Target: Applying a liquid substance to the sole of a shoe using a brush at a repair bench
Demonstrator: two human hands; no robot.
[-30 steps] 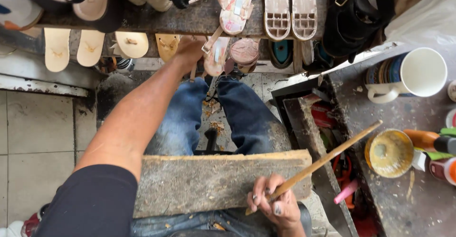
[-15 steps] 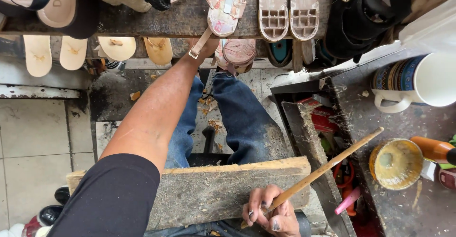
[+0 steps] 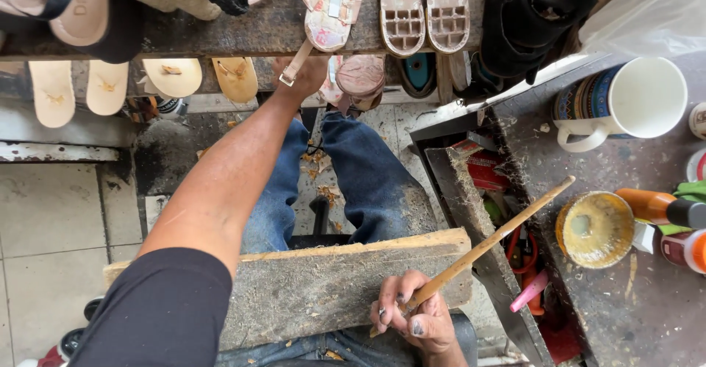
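My left hand [image 3: 305,73] reaches far forward under the edge of a dark wooden shelf [image 3: 250,32]. Its fingers close around a pink sandal [image 3: 327,10] with a buckled strap that hangs off the shelf. My right hand [image 3: 412,319] rests low at the near edge of a rough wooden board [image 3: 309,286] lying across my lap. It grips a long wooden stick [image 3: 489,246] that slants up to the right toward a round glue tin [image 3: 594,229].
Sandals and soles [image 3: 415,6] lie along the shelf, with tan insoles [image 3: 70,87] below it. To the right stands a dirty workbench [image 3: 625,301] with a white mug [image 3: 625,102], an orange bottle [image 3: 654,205] and an open drawer of tools [image 3: 507,212]. Tiled floor [image 3: 51,212] lies left.
My left arm has stretched further forward and its hand has moved up to the pink sandal on the shelf. The right hand and stick have stayed in place.
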